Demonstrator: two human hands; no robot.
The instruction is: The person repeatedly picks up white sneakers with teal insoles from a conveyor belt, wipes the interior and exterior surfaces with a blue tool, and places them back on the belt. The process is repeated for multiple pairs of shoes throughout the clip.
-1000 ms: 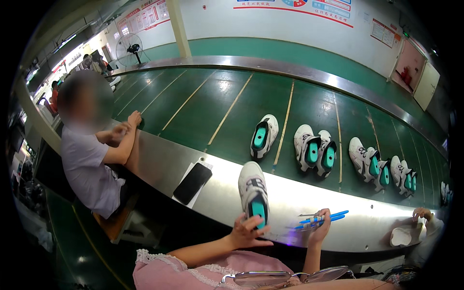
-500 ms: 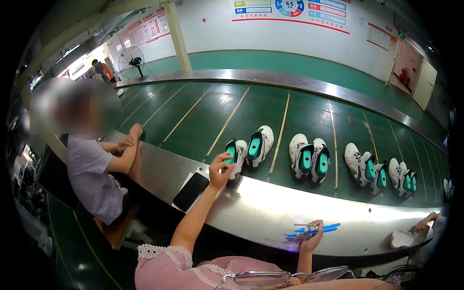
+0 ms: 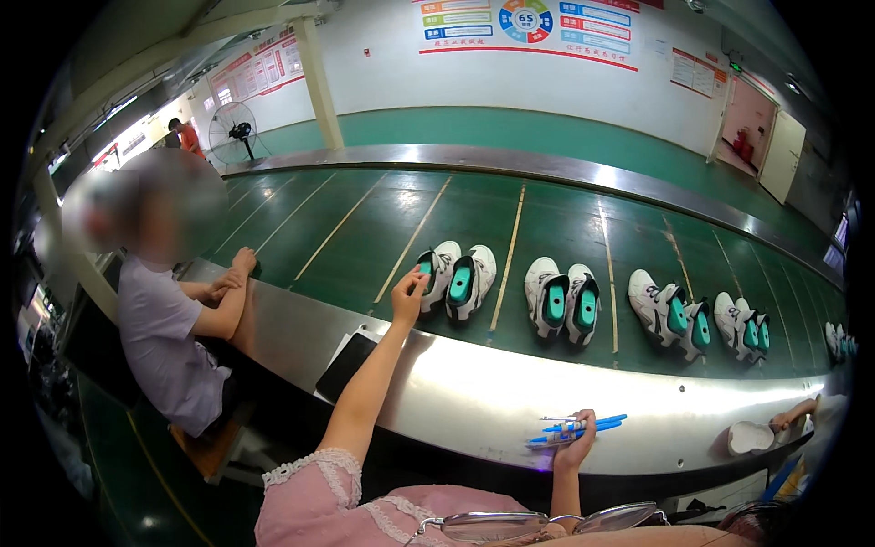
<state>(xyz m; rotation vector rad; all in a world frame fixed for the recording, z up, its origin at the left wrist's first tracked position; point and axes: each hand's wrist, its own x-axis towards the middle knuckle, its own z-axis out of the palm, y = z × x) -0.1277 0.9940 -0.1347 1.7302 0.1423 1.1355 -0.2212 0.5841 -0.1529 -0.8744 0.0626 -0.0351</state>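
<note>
My left hand (image 3: 407,295) is closed at the heel of the nearest pair's left shoe, thumb and fingertips at its collar. This white sneaker (image 3: 444,261) carries a teal insert (image 3: 426,263), partly hidden by my fingers. Its mate, another white sneaker (image 3: 473,279), stands close on the right with the same kind of insert. Over the metal ledge, my right hand (image 3: 578,444) grips a bunch of slim blue pens (image 3: 597,425), along with a thin silvery stick. A faint purple glow shows on the metal below them.
More pairs of white sneakers (image 3: 544,292) with teal inserts line the green conveyor (image 3: 365,219) to the right. A black phone (image 3: 346,365) lies on the metal ledge (image 3: 474,383) by my left forearm. One co-worker (image 3: 173,337) sits at left; another person's hand (image 3: 793,416) is near a white tray (image 3: 749,438).
The left shoe has moved away from me and now lines up beside its mate, my left hand following at its heel. My right hand keeps the pens; the view has shifted slightly.
</note>
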